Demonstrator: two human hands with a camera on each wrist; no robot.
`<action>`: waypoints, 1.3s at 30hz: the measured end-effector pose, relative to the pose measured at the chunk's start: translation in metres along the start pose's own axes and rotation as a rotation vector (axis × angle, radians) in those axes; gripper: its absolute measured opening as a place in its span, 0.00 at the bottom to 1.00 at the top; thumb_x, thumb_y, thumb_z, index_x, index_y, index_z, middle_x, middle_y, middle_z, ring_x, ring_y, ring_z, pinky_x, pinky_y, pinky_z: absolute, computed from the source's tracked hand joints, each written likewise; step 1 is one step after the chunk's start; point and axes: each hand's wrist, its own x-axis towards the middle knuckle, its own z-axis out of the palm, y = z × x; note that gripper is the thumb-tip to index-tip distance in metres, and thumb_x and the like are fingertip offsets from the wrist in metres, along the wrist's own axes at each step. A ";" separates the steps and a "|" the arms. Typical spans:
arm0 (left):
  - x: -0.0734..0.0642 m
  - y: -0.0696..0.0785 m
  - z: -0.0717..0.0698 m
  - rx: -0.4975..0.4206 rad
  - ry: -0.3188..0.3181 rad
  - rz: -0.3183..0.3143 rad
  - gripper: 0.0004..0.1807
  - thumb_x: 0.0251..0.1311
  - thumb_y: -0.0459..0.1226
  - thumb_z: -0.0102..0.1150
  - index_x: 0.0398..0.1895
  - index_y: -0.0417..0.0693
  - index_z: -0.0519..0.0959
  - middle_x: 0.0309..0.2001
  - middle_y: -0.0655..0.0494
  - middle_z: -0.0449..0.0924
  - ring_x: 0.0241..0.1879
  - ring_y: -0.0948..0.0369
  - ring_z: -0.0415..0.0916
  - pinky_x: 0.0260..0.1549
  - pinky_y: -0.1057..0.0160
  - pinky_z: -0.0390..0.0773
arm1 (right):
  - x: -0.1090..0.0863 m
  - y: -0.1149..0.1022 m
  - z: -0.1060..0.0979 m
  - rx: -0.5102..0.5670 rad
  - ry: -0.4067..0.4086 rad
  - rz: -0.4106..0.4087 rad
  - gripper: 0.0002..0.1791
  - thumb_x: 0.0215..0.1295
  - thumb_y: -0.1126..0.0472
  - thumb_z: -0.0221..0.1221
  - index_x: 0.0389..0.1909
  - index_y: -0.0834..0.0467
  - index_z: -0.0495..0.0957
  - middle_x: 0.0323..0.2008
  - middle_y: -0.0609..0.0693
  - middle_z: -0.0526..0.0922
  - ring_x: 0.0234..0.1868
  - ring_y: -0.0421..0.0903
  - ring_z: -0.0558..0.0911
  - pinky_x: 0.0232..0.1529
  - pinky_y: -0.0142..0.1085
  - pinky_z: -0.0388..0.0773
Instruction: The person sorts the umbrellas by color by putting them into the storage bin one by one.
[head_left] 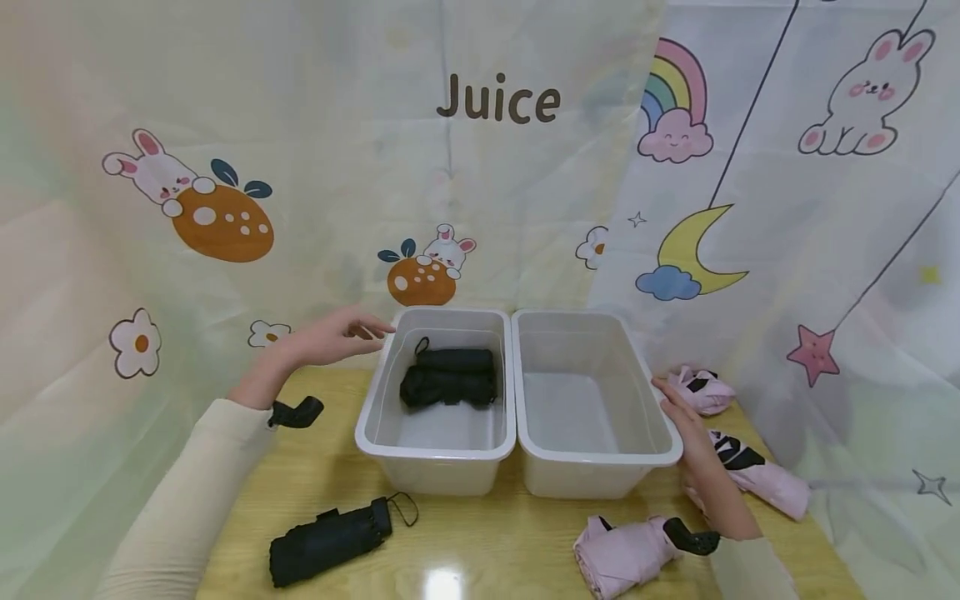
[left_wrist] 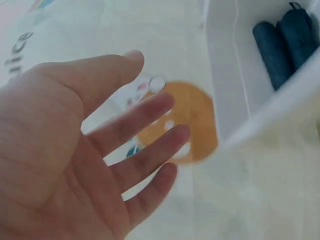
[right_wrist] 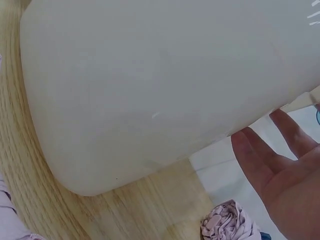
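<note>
1. Left of centre in the head frame, the left hand [head_left: 330, 337] is raised just beside the rim of the left white bin [head_left: 442, 475]; its fingers are relaxed and spread.
2. Lower left, a black folded umbrella [head_left: 330, 542] lies aslant on the wooden worktop [head_left: 480, 533], its loop toward the bins.
3. At centre, the left white bin contains two black folded umbrellas [head_left: 453, 387], lying side by side.
4. Right of centre, the right white bin [head_left: 585, 483] stands close alongside.
5. Lower right, a pink folded umbrella [head_left: 626, 554] lies on the worktop, nearer the camera than the bins.
6. At right, the right hand [head_left: 693, 433], well apart from the left, has extended fingers, tips against the right bin's outer side.
7. Far right, two pink folded umbrellas [head_left: 772, 487] lie beyond that hand.
</note>
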 end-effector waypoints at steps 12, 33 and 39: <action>-0.108 -0.022 0.014 0.056 0.055 -0.120 0.22 0.69 0.45 0.56 0.63 0.48 0.75 0.51 0.55 0.80 0.50 0.54 0.77 0.44 0.53 0.76 | 0.001 -0.003 -0.006 0.015 -0.084 0.005 0.30 0.79 0.52 0.42 0.77 0.49 0.49 0.62 0.39 0.64 0.52 0.36 0.76 0.45 0.33 0.77; -0.184 -0.063 0.141 -0.009 0.048 -0.217 0.23 0.65 0.43 0.60 0.61 0.45 0.76 0.57 0.49 0.76 0.51 0.44 0.74 0.45 0.44 0.74 | -0.005 -0.003 -0.001 0.085 -0.095 -0.022 0.29 0.79 0.53 0.41 0.77 0.49 0.51 0.63 0.40 0.67 0.53 0.37 0.76 0.46 0.32 0.76; -0.180 -0.057 0.172 0.130 0.007 -0.187 0.35 0.60 0.54 0.63 0.67 0.49 0.70 0.59 0.52 0.72 0.55 0.48 0.73 0.47 0.46 0.74 | -0.008 0.000 0.000 0.097 -0.099 -0.029 0.29 0.79 0.52 0.40 0.77 0.48 0.50 0.66 0.41 0.62 0.56 0.36 0.73 0.50 0.31 0.74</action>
